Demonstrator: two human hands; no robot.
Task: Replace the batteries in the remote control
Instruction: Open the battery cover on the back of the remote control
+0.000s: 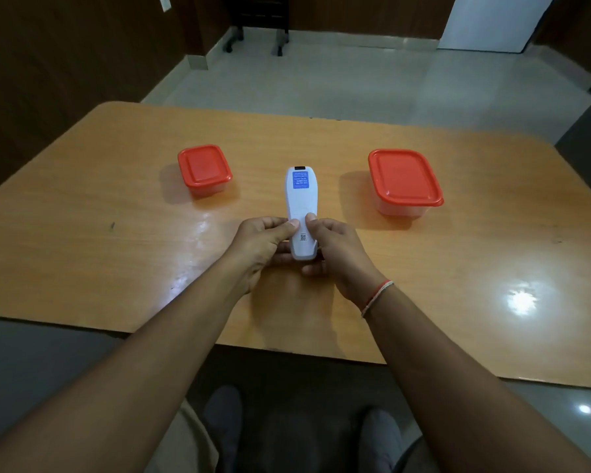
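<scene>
Two clear plastic containers with orange lids stand on the wooden table (458, 285). The smaller container (205, 172) sits toward the far left part of the tabletop, the larger container (405, 180) toward the far right, well apart from each other. Both lids are pressed on, and the clear walls below show nothing that can be made out, so their contents cannot be told.

Between them, nearer the front edge, the white remote control (299, 206) lies lengthwise, back side up, with a blue label near its far end and a small printed code near its near end. The left hand (263, 245) and the right hand (338, 254) are together, both clamped on the near end of the remote: each thumb presses on the back panel, fingers curled under its sides. The back cover is still on. A red-and-white thread band (377, 298) circles the right wrist.

The tabletop is glossy and catches a bright glare near its front right corner. Beyond the far edge lies a pale tiled floor (321, 80), dark wood wall panels at the left, the wheeled legs of a chair (256, 35) and a white door (492, 22) at the far right.
</scene>
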